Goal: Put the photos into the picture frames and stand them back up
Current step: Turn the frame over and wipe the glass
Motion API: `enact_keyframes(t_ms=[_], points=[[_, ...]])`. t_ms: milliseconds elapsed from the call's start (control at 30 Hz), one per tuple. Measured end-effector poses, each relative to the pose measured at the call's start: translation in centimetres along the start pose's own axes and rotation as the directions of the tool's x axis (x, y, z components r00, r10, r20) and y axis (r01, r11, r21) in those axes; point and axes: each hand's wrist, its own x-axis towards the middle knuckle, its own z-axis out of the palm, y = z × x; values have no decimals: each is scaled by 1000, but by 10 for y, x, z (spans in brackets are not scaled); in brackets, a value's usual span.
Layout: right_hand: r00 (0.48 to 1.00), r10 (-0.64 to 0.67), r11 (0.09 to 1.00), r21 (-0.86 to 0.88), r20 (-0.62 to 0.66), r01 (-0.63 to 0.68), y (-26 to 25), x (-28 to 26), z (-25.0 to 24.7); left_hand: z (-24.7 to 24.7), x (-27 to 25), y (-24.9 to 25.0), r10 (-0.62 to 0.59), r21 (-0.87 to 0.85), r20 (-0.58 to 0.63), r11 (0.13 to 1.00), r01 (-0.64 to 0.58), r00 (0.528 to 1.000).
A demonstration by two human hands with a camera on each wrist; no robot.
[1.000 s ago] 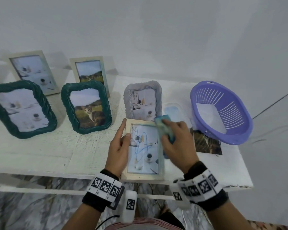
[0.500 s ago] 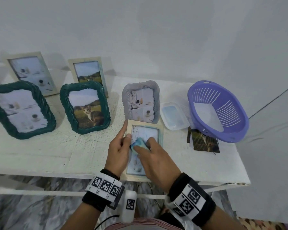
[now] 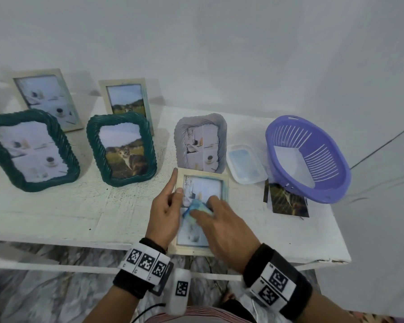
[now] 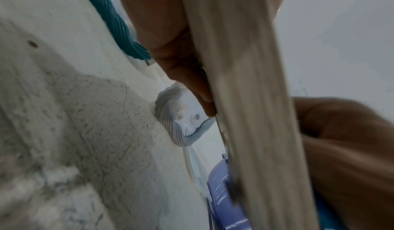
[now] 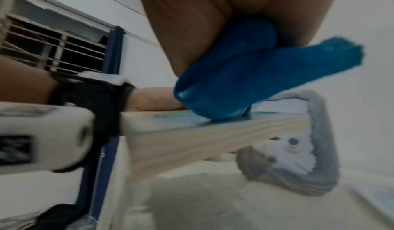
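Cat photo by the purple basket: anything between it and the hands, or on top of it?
The purple basket overlaps the cat photo's far edge, apparently resting on it. Otherwise bare table lies between it and the right hand, which holds a blue cloth on the wooden frame.

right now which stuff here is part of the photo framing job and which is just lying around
Part of the job:
- wooden frame lying flat, held by the left hand
- blue cloth pressed on its glass by the right hand
- loose cat photo on the table
- five standing frames, such as the grey frame

Lying about:
- purple basket
- clear plastic container
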Motion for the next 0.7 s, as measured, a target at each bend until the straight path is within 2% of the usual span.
enact_keyframes(t_ms=[133,200,267,367,433,500,600,700], points=[[976,193,978,-56,-100,-199,27,23,-7,2,-2,2,23,27,-21,999,-22,1000],[968,226,971,-55,-110,-232,26,29,-7,2,0,3,24,29,-28,999,-23,999],[980,186,982,-24,-66,-188,16,22,-4,1,1,5,11,26,-30,1000,-10,999],[1000,28,999,28,-3,-28,-3,-4,1,-2,2,7,-7,35,-22,999,8,1000],[996,-79,997,12,46,79,-6,-20,4,-3,2,8,-8,48,-23,999,9,1000],[994,-98,994,-40,53,100,2,-21,1,-3,0,8,-13,48,-25,999,14,1000],[999,46,993,-110,-29,-49,25,1,-9,-1,-5,9,-10,43,-34,999,12,999],[985,159,983,-84,-68,-164,26,16,-11,3,-6,10,-9,39,-41,999,10,999]])
